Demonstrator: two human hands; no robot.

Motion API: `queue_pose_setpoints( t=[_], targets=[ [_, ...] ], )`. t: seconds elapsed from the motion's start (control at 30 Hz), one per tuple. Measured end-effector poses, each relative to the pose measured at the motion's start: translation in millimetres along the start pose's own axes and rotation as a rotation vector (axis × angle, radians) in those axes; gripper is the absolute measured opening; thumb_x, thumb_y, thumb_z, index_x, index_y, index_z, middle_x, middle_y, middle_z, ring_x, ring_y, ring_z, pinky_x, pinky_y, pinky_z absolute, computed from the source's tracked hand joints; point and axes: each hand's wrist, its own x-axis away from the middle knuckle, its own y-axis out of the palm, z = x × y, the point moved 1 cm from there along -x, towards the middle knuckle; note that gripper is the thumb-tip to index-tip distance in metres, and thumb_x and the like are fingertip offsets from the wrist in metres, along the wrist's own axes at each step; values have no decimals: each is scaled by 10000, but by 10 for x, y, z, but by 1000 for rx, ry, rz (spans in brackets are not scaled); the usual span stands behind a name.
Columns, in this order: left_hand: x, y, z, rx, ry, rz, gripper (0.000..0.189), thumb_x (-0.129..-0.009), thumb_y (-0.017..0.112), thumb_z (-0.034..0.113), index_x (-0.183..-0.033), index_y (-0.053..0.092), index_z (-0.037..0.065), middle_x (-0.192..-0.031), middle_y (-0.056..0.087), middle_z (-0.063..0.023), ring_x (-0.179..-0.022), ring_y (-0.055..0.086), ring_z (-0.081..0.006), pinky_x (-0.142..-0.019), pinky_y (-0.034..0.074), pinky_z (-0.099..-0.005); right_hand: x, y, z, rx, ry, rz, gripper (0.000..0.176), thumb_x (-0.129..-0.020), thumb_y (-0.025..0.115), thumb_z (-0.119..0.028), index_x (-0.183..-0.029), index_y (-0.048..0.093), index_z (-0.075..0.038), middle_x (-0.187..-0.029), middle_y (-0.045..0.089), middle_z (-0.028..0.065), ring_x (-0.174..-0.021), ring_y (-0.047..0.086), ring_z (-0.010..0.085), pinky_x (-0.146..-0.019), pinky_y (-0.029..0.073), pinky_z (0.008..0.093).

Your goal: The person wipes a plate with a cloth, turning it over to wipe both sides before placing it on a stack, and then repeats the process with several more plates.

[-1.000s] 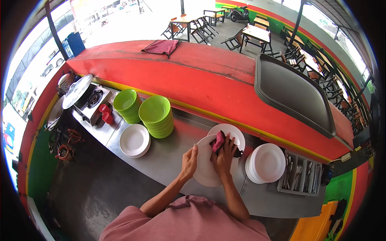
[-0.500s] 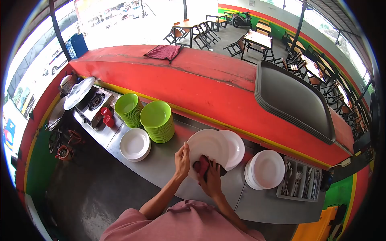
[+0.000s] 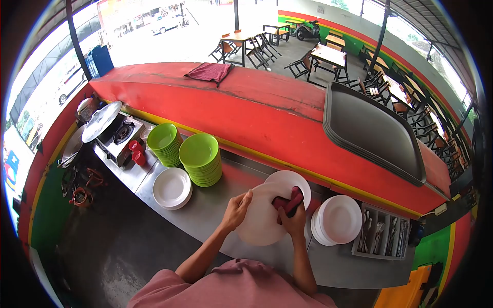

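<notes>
My left hand point(image 3: 236, 209) grips the left rim of a white plate point(image 3: 261, 220) held over the steel counter point(image 3: 215, 215). On the plate's right side, my right hand point(image 3: 294, 220) presses a dark red cloth point(image 3: 288, 201) against the surface. Just behind the held plate lies a small stack of white plates point(image 3: 291, 180). A taller stack of white plates point(image 3: 338, 219) stands to the right.
Two stacks of green bowls point(image 3: 199, 157) and a stack of white bowls point(image 3: 172, 188) sit to the left. A gas stove point(image 3: 119, 136) stands at the far left, a cutlery tray point(image 3: 382, 235) at the right. Dark trays point(image 3: 372, 128) and a red cloth point(image 3: 208, 71) lie on the red ledge.
My right hand and the cloth moved from the plate's lower edge up to its right side. The plate tilted and shifted slightly toward me.
</notes>
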Motion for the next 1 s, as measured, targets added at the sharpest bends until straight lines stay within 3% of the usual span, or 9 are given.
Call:
queue_pose_setpoints(
  t=[0.2, 0.27, 0.4, 0.47, 0.6, 0.73, 0.8, 0.9, 1.0],
  targets=[
    [-52, -53, 84, -189, 76, -225, 558, -1005, 477, 480, -1162, 643, -29, -813, 656, -80, -780, 542, -132, -746, 477, -333, -131, -150, -243, 123, -159, -166, 697, -653, 828, -238, -1242, 533, -10, -1106, 653, 178, -1019, 652, 345, -873, 514, 410],
    [-71, -96, 265, -315, 61, -343, 544, -1009, 481, 455, -1210, 622, -30, -936, 683, -98, -883, 585, -146, -813, 487, -319, -153, -161, -378, 119, -139, -269, 648, -648, 829, -241, -1192, 561, -12, -1067, 662, 173, -981, 663, 341, -849, 523, 410],
    [-155, -138, 418, -353, 103, -461, 515, -1002, 511, 423, -1248, 611, -19, -1064, 693, -101, -986, 609, -163, -880, 484, -321, -174, -144, -486, 14, -96, -224, 569, -666, 846, -206, -1135, 587, -15, -1038, 669, 158, -947, 676, 289, -821, 527, 399],
    [-164, -112, 429, -116, 125, -464, 496, -995, 537, 392, -1284, 586, -8, -1111, 678, -95, -1023, 598, -162, -907, 474, -326, -183, -124, -439, -76, -13, -167, 571, -679, 853, -182, -1152, 590, 0, -1032, 676, 141, -927, 681, 254, -822, 525, 384],
    [-157, -137, 418, 319, 96, -369, 499, -989, 571, 339, -1368, 506, 22, -1212, 623, -79, -1124, 553, -162, -988, 426, -341, -152, -37, -132, -432, 56, 116, 662, -747, 807, -138, -1312, 506, 30, -1257, 583, 109, -1177, 537, 208, -1033, 393, 358],
    [-7, 22, 263, 135, 173, -169, 475, -1003, 544, 334, -1354, 505, 16, -1187, 630, -86, -1117, 561, -162, -968, 438, -329, -22, -68, -131, -512, 339, 235, 660, -750, 796, -121, -1319, 494, 22, -1272, 563, 116, -1202, 507, 208, -1049, 367, 354],
    [-34, 50, 125, 54, 126, -118, 444, -1010, 530, 331, -1325, 532, 19, -1172, 637, -84, -1112, 567, -161, -960, 444, -325, 22, -22, 26, -509, 293, 213, 639, -748, 793, -122, -1298, 503, 27, -1272, 560, 121, -1212, 496, 208, -1053, 359, 352],
    [-33, 53, 163, -28, 76, -183, 412, -1013, 516, 332, -1280, 574, 24, -1124, 663, -118, -1040, 612, -184, -918, 469, -327, 38, -70, -72, -265, 97, 167, 529, -766, 782, -158, -1195, 562, 58, -985, 670, 102, -966, 625, 173, -881, 484, 332],
    [-4, 8, 331, -274, 75, -294, 382, -1011, 511, 319, -1253, 602, 37, -1080, 677, -157, -960, 645, -218, -877, 486, -340, 12, -75, -83, -155, -8, 58, 507, -694, 814, -187, -1106, 596, 12, -942, 687, 129, -925, 670, 207, -849, 508, 345]
  ],
)
